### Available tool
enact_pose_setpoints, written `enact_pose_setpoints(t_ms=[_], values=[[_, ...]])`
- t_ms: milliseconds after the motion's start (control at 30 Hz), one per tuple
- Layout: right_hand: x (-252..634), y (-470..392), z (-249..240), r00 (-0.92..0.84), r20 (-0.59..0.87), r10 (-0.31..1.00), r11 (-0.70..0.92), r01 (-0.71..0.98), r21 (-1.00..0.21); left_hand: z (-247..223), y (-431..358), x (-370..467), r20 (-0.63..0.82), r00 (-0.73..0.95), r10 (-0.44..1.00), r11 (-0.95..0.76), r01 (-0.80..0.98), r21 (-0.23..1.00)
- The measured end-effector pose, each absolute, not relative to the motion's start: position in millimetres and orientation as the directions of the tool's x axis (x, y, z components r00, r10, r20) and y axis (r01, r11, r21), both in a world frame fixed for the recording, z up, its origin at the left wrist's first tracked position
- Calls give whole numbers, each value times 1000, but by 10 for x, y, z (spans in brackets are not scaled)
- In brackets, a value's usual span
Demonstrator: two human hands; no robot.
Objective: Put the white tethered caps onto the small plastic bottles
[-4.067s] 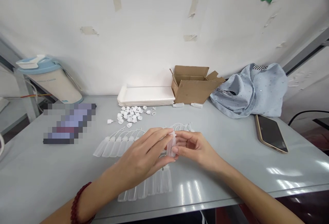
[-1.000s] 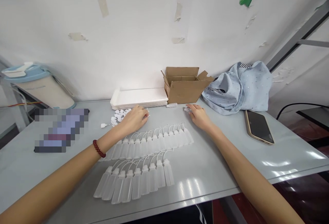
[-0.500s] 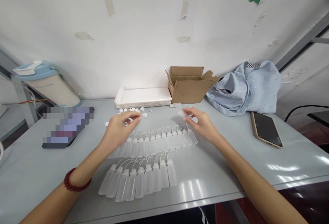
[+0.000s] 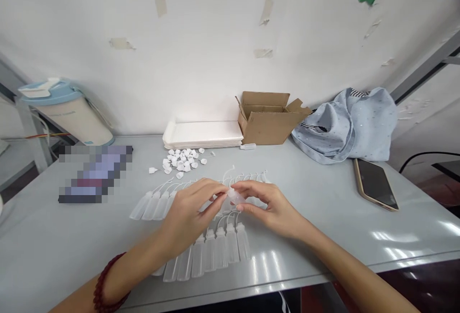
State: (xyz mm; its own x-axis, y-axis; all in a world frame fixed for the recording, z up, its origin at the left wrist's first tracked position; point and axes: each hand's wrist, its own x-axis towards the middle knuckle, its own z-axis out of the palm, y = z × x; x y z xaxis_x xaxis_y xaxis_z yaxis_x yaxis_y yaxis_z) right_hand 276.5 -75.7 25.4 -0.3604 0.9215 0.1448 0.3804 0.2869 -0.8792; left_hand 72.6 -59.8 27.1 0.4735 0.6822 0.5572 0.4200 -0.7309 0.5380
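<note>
A small translucent plastic bottle [image 4: 236, 197] lies tilted between the fingers of my right hand [image 4: 273, 205]. My left hand [image 4: 196, 212] pinches a white cap at the bottle's neck, the cap mostly covered by the fingertips. A thin pale strap [image 4: 228, 171] sticks up from there. Under and behind my hands runs a row of similar bottles [image 4: 153, 206] with curved straps. Nearer the table edge is a second row of bottles [image 4: 210, 251], partly hidden by my left arm.
Loose white caps [image 4: 183, 159] lie in a pile behind the rows. At the back are a stack of white trays [image 4: 204, 134], an open cardboard box [image 4: 268, 126] and one loose bottle [image 4: 247, 146]. A phone [image 4: 375, 183] and blue bag [image 4: 370, 126] are right, a large tumbler [image 4: 75, 116] left.
Both hands have come together over the back row, bringing cap and bottle into contact. Before, they were apart, the left near the cap pile. The view has shifted slightly.
</note>
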Motion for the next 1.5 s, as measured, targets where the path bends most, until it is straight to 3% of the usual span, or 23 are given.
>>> enact_pose_setpoints(t_ms=[167, 367, 600, 833, 967, 1267, 1333, 1500], values=[[2764, -761, 261, -361, 103, 927, 236, 347, -908, 205, -599, 715, 648, 517, 560, -828, 383, 409], [2762, -748, 231, -376, 75, 924, 141, 152, -978, 131, -593, 691, 691, 587, 421, -901, 355, 248], [2757, -740, 216, -367, 27, 930, 32, 7, -999, 150, -601, 707, 682, 598, 420, -901, 367, 233], [2731, -754, 237, -329, -45, 943, -49, -4, -999, 203, -635, 735, 720, 527, 452, -879, 401, 259], [2725, -753, 248, -310, -72, 948, -81, -16, -997, 229, -642, 749, 672, 614, 415, -900, 384, 205], [2689, -756, 216, -365, -125, 923, -190, -148, -970, 184, -628, 780, 626, 738, 253, -916, 391, -90], [2702, -749, 213, -383, -125, 915, -199, -160, -967, 201, -620, 782, 630, 732, 261, -921, 383, -63], [2829, -666, 220, -460, -38, 887, -106, -122, -987, 307, -630, 773, 617, 671, 411, -910, 344, 232]])
